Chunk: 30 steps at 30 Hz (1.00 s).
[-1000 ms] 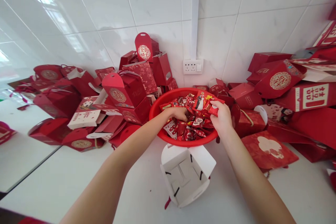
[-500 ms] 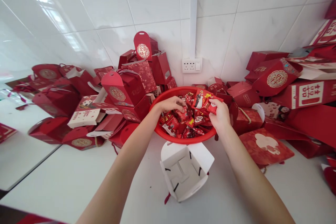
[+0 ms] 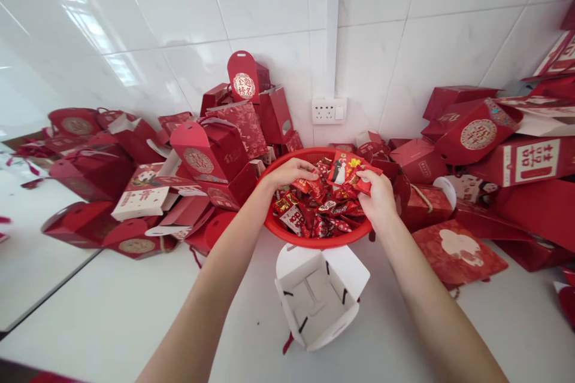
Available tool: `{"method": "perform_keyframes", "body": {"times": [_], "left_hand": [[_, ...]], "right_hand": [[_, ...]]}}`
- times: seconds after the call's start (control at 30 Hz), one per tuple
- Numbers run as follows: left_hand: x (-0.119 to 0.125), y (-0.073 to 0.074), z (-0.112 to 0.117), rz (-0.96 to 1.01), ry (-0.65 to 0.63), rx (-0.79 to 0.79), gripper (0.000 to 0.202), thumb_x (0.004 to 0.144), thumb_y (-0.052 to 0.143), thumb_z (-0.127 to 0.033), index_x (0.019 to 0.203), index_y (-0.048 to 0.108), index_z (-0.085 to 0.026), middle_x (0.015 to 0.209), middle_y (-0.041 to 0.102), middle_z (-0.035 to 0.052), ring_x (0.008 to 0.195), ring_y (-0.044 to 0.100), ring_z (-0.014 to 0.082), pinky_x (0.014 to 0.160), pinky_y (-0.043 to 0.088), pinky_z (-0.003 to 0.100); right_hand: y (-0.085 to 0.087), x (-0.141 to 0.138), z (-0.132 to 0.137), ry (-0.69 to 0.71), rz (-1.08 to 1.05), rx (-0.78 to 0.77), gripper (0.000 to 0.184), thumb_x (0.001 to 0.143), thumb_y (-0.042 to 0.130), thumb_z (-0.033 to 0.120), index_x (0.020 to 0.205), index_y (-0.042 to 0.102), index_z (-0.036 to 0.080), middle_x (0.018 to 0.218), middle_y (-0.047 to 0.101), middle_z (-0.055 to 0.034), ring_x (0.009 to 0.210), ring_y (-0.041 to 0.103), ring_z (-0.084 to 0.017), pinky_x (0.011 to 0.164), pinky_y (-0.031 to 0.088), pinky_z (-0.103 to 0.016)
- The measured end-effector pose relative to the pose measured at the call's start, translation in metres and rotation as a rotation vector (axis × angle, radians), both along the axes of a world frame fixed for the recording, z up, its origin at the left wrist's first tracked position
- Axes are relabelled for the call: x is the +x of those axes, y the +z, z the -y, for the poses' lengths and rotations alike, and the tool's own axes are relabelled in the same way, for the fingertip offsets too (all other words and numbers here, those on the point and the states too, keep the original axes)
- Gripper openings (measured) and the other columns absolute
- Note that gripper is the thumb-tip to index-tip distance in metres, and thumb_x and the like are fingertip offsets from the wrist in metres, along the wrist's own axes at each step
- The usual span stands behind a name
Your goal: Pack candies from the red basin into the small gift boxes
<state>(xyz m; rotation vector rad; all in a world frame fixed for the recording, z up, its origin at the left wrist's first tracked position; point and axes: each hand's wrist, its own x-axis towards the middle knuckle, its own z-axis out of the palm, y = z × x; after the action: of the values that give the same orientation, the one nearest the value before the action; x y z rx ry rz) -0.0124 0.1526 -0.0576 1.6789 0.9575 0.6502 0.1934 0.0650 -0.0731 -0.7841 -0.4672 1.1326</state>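
A red plastic basket (image 3: 321, 243) full of red-wrapped candies (image 3: 330, 206) stands against the wall side of the white table. My left hand (image 3: 290, 173) reaches over its left part, with fingers closed on a red-wrapped candy (image 3: 309, 184). Over the right part, my right hand (image 3: 376, 194) pinches several red candy packets (image 3: 345, 169), one printed with a black-and-white figure. In front of the basket, close to me, an open carton (image 3: 314, 305) shows its white inside with dark cord ends in the walls; nothing lies in it.
Red gift boxes are heaped on the left (image 3: 209, 152) and on the right (image 3: 476, 134), close beside the basket. A flat red box (image 3: 458, 251) lies by my right forearm. A power socket (image 3: 329, 111) sits on the tiled wall behind.
My left hand has closed on a candy and lifted it slightly, and the candies below have shifted. My right hand stays nearly still with its packets.
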Motion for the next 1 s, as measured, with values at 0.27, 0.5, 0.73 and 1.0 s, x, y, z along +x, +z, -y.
{"method": "perform_keyframes", "body": {"times": [0.27, 0.5, 0.73, 1.0], "left_hand": [[0.005, 0.0, 0.0, 0.063, 0.064, 0.023, 0.048, 0.053, 0.092, -0.048, 0.087, 0.079, -0.016, 0.09, 0.077, 0.0048, 0.084, 0.065, 0.0174, 0.085, 0.049, 0.03], [0.005, -0.006, -0.002, 0.009, 0.11, 0.056, 0.049, 0.064, 0.085, -0.056, 0.085, 0.075, -0.013, 0.074, 0.07, 0.0, 0.068, 0.056, 0.0116, 0.067, 0.045, 0.023], [0.004, -0.012, -0.007, -0.194, 0.114, 0.143, 0.052, 0.066, 0.081, -0.062, 0.083, 0.075, -0.013, 0.076, 0.071, 0.0011, 0.075, 0.061, 0.0155, 0.071, 0.048, 0.024], [0.0, -0.006, 0.002, -0.391, -0.025, -0.12, 0.033, 0.06, 0.087, -0.036, 0.083, 0.073, -0.017, 0.067, 0.068, -0.0025, 0.066, 0.063, 0.0149, 0.06, 0.05, 0.022]], "right_hand": [[0.003, -0.003, 0.002, 0.036, 0.0, 0.005, 0.02, 0.052, 0.069, 0.009, 0.067, 0.061, 0.019, 0.059, 0.067, 0.0032, 0.055, 0.063, -0.013, 0.055, 0.053, -0.023], [0.005, -0.006, 0.004, 0.089, -0.014, 0.017, 0.023, 0.051, 0.071, 0.005, 0.066, 0.06, 0.019, 0.056, 0.066, 0.0036, 0.052, 0.062, -0.012, 0.052, 0.053, -0.022], [0.002, -0.005, 0.003, 0.112, -0.003, 0.012, 0.026, 0.05, 0.074, 0.005, 0.068, 0.062, 0.02, 0.059, 0.069, 0.0031, 0.056, 0.066, -0.014, 0.053, 0.056, -0.024], [0.005, -0.007, 0.005, 0.1, -0.015, -0.004, 0.024, 0.049, 0.072, 0.005, 0.066, 0.062, 0.019, 0.057, 0.068, 0.0028, 0.053, 0.063, -0.012, 0.053, 0.054, -0.022]]}}
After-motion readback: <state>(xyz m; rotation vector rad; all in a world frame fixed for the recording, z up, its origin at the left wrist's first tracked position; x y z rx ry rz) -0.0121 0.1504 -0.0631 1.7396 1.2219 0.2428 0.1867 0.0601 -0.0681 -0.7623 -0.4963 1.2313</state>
